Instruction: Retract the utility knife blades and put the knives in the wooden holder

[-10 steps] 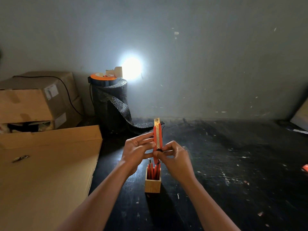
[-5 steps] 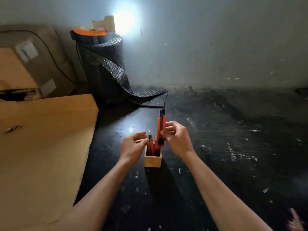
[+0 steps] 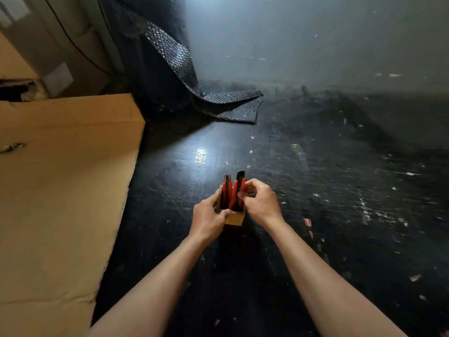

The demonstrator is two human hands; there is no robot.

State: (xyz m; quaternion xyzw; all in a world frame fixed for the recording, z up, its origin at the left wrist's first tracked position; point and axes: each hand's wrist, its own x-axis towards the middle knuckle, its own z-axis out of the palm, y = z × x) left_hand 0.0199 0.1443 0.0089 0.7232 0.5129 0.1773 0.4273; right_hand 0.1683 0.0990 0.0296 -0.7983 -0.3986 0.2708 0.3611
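A small wooden holder (image 3: 235, 218) stands on the dark floor in the middle of the view. Several orange utility knives stand upright in it. My right hand (image 3: 261, 203) pinches the rightmost orange knife (image 3: 240, 184), which is lowered into the holder with its black end up and no blade showing. Another orange knife (image 3: 227, 188) stands to its left. My left hand (image 3: 209, 216) wraps the holder's left side, thumb across its front rim.
A large flat cardboard box (image 3: 63, 190) lies close on the left. A roll of black bubble wrap (image 3: 175, 64) stands at the back, its loose end (image 3: 233, 105) spread on the floor. Paper scraps (image 3: 307, 221) dot the floor to the right.
The right hand lowered the orange knife from chest height into the holder. The left hand let go of the knife and took hold of the holder. My view tilted downward.
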